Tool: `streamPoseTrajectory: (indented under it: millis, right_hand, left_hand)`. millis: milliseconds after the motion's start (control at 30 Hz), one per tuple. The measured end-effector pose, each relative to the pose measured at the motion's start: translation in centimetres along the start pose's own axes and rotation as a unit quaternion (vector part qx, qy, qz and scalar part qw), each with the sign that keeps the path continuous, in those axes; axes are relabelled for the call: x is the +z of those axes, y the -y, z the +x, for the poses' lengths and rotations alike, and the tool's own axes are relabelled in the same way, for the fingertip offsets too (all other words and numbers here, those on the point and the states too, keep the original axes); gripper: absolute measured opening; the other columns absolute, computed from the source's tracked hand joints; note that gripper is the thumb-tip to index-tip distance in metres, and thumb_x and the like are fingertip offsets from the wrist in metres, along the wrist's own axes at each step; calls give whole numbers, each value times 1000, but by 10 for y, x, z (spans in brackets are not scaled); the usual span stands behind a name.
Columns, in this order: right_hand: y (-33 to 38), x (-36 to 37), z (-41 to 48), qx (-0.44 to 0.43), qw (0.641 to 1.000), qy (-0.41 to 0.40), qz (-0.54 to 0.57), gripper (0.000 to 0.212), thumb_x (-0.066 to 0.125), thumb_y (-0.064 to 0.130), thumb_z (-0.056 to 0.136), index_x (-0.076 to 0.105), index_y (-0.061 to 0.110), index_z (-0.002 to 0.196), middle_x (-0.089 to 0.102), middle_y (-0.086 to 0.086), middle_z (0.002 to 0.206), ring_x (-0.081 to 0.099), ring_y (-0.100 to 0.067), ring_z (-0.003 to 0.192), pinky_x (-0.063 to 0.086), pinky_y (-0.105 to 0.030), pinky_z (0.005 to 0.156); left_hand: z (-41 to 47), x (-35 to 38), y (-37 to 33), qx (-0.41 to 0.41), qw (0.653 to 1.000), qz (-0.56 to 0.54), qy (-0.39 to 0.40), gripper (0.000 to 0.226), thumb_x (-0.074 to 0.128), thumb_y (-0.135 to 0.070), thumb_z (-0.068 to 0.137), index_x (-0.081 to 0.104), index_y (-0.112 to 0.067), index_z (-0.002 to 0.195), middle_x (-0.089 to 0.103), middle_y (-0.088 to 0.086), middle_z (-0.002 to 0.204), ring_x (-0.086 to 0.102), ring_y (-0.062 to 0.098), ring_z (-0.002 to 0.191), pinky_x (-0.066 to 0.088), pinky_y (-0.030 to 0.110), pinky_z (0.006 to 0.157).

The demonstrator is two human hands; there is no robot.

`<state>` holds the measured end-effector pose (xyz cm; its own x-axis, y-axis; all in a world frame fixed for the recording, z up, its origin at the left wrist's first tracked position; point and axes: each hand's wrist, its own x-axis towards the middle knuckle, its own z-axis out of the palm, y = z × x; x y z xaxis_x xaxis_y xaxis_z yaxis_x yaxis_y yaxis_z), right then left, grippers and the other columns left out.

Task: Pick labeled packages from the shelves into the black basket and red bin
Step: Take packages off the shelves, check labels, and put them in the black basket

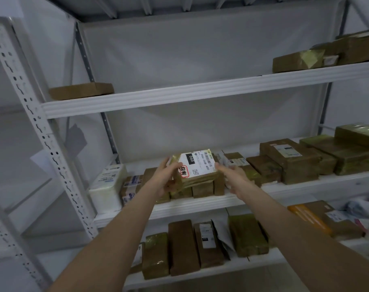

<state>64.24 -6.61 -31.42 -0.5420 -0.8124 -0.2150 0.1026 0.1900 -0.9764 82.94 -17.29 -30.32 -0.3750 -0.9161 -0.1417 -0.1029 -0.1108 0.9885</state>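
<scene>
Two bare forearms reach up from the bottom of the frame toward a white metal shelving rack (190,204). Just past them, in the lower middle, brown tape-wrapped parcels (182,247) stand side by side on the lower shelf, with an orange-and-brown carton (318,218) at lower right.

At centre, on the middle shelf, the left hand (166,179) grips the left edge of a flat tan package with a white shipping label and a red-bordered sticker (197,167), thumb on top and fingers curled beneath. The package is tilted up off a short stack of brown parcels (202,189). The right hand (232,178) is open, fingers straight, its tips at the package's right edge; whether they touch it cannot be told. A white padded parcel (107,182) lies to the left and a row of brown cartons (289,161) runs to the right.

Farther back, on the top shelf, a flat cardboard box (81,91) sits at upper left and glossy taped parcels (297,60) at upper right.

The pick appears to be under way, with this package about to leave the shelf. The next move probably calls for the right hand to close on the far edge, a lift clear of the stack without disturbing it, and a carry down to the containers. Neither the black basket nor the red bin is in view.
</scene>
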Motion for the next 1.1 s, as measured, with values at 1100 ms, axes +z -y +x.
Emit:
streamPoseTrajectory:
  millis: [1100]
  right_hand:
    - [-89, 92, -7, 17, 994, 99, -43, 40, 60, 5, 90, 56, 12, 129, 71, -7, 103, 69, -22, 83, 59, -40, 70]
  left_hand:
    - [-50, -39, 107, -46, 993, -33, -106, 41, 70, -15, 84, 59, -19, 124, 72, 2, 91, 69, 14, 77, 52, 27, 57]
